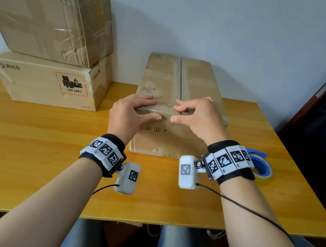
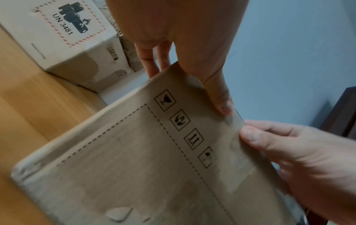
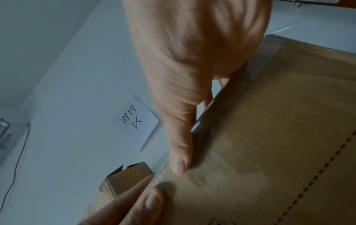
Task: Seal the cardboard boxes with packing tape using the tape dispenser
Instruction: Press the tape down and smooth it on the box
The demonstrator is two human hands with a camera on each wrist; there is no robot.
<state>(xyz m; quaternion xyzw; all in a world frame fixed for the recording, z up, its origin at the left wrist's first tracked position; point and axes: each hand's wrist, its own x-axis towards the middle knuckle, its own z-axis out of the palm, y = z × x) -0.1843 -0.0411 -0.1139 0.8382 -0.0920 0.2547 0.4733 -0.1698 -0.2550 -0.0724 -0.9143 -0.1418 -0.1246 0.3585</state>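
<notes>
Pressing both hands over the near top edge of the tall brown cardboard box [image 1: 179, 104], I keep its two flaps butted along the centre seam so tape can, I judge, bridge them cleanly. My left hand [image 1: 131, 113] lies with fingers nearly straight on the top and the thumb flat against the front face, so it is pressing, not gripping. My right hand [image 1: 198, 116] arches over the same edge, fingers curled down onto the top and thumb on the front, pinching the edge just beside the seam; a shiny strip there may be tape, though I cannot tell for sure. The box stands mid-table on the yellow wooden table [image 1: 35, 145], right in front of me. The blue tape dispenser with its clear roll [image 1: 262, 164] lies on the table behind my right wrist, untouched. I count three boxes: this one, the pale printed carton [image 1: 46, 82] at the left, and the crumpled brown box [image 1: 44, 15] stacked on it. One dispenser, two hands.
</notes>
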